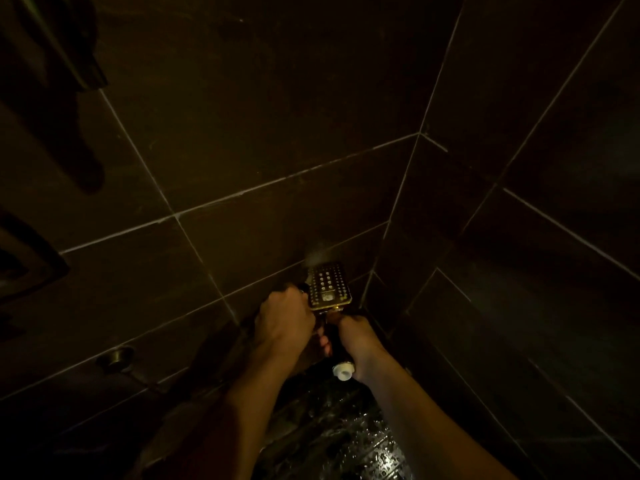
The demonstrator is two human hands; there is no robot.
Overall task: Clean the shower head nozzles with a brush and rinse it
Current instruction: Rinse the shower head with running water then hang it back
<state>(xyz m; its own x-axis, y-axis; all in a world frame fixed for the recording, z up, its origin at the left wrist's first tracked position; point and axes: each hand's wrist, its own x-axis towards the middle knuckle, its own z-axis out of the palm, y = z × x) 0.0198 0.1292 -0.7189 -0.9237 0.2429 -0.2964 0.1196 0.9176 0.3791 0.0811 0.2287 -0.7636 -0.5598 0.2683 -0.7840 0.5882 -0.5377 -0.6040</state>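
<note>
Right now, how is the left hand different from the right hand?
The right hand wraps the dark handle, just above its white end fitting. The left hand sits higher, beside the left edge of the shower head. The right hand holds something long. The left hand curls round a small dark thing, maybe the brush, but it is too dim to tell. Both hands are curled and close together.

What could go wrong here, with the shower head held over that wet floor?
The floor glistens wet, so a slip seems possible. The right hand grips the shower head by its handle; if wet, it might slide out and strike the tiles. The light is dim, so dirty nozzles could be missed.
</note>
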